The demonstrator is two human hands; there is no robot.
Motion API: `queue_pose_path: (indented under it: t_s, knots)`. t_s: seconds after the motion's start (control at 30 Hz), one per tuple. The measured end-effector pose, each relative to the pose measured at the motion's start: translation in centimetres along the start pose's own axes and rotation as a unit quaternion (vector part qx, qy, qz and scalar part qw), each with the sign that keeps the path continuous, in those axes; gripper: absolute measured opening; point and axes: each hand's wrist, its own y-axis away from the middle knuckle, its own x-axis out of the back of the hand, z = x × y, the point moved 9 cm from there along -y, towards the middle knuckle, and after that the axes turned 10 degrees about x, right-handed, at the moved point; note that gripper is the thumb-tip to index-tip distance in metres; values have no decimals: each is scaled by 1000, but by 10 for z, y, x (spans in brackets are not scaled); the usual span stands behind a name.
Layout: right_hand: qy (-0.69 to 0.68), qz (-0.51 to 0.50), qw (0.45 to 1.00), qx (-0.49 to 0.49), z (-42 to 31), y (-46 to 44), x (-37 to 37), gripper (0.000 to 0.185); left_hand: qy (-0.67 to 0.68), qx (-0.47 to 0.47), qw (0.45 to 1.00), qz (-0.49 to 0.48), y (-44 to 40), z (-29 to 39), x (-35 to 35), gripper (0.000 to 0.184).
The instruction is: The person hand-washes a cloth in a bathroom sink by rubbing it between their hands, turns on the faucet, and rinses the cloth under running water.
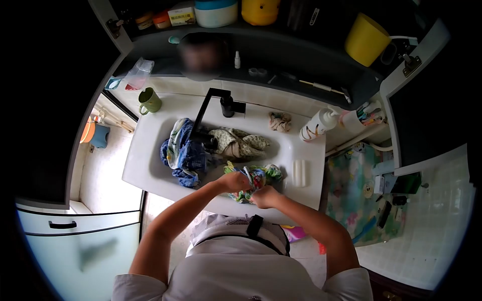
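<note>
At the near rim of the white rectangular basin point(143, 158), crumpled green-red-blue patterned cloth point(259, 176) lies between left hand point(235, 181), deeper over the basin, and right hand point(266, 196), closer to the rim, both sets of fingers pinching it, no clear long axis.

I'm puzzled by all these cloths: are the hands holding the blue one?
No, the left hand and right hand grip a multicoloured cloth; the blue cloth lies left of them.
</note>
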Motion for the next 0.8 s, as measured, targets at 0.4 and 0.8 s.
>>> queue_pose_path:
  t_s: [0.4, 0.8]
  knots:
    - [-524, -9, 803, -284, 93, -26, -45, 44, 34, 200, 974, -106, -44, -15, -42, 38]
    - [-375, 161, 769, -491, 176, -55, -8, 42, 99, 420, 899, 74, -115, -95, 23, 41]
